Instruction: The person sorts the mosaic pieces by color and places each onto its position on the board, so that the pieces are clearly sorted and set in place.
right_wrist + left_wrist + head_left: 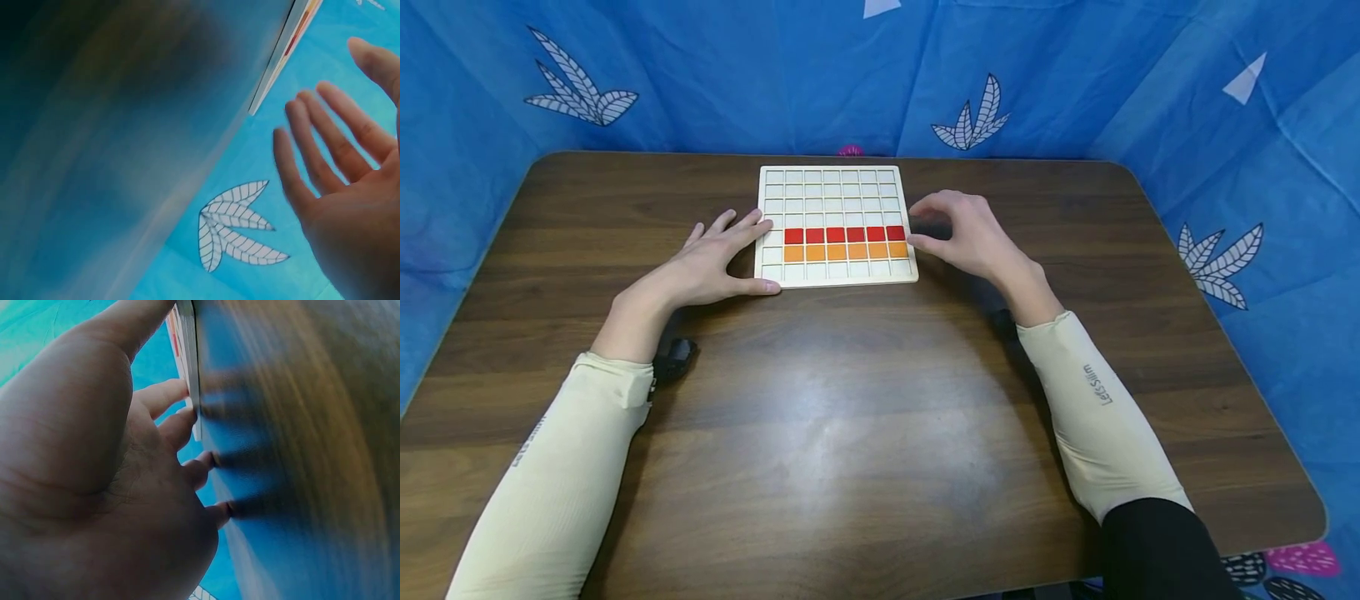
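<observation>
A white gridded board [832, 190] lies flat toward the back of the table, with a row of red tiles [854, 235] directly above a row of orange tiles [846, 251]. My left hand [706, 262] has its fingers spread, with the thumb at the board's front left corner and the index fingertip over its left edge. In the left wrist view, other fingertips reach the tabletop beside the board. By the board's right edge, level with the coloured rows, is my right hand [966, 232]. Its fingers are loosely bent, and the right wrist view shows nothing between fingers and thumb.
The brown wooden table [865, 467] has rounded corners and shines in the middle. A blue cloth [715, 75] with white leaf prints hangs behind and beside it. A black device [676, 358] sits under the left wrist.
</observation>
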Demonstrator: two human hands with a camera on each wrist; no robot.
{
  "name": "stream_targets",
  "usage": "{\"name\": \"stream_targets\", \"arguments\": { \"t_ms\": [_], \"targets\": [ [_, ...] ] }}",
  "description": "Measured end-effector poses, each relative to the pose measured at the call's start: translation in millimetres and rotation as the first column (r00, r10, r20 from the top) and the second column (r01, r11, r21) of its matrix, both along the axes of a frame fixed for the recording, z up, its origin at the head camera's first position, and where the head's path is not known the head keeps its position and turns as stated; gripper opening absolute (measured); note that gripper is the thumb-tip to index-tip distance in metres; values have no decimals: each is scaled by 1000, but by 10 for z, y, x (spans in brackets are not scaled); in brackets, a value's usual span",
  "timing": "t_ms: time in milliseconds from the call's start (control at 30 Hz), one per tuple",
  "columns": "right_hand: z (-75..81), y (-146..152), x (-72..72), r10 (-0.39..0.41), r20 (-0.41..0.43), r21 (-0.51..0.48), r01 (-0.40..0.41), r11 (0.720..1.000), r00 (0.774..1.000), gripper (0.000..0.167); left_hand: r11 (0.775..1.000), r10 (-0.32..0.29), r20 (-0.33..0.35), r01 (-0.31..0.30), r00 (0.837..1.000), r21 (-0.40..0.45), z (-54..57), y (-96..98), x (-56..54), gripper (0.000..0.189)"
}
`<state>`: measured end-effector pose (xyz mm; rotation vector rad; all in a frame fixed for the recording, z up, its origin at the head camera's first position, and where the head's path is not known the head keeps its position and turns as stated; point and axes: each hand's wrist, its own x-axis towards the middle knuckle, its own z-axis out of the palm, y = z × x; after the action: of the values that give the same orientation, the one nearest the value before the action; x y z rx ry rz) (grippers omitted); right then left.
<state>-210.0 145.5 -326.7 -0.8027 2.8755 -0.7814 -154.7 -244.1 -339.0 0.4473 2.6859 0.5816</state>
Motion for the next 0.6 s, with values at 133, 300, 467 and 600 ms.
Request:
{"name": "stream_targets", "arguments": {
  "t_ms": [133,300,467,600],
  "targets": [
    [-7,166,1,-32,-2,55,32,998,999,71,1000,-2,-2,2,1000,6,6,1,-10,109],
    [-29,434,30,-87,2,125,86,988,996,88,1000,-5,-12,5,1000,4,0,4,-27,109],
    [-32,730,56,-124,-1,177,123,977,992,94,1000,-5,-5,5,1000,0,-17,-10,-13,109],
    [-7,904,57,-160,-24,206,162,965,987,95,1000,-3,-10,3,1000,1,-17,-15,-7,109]
  ]
}}
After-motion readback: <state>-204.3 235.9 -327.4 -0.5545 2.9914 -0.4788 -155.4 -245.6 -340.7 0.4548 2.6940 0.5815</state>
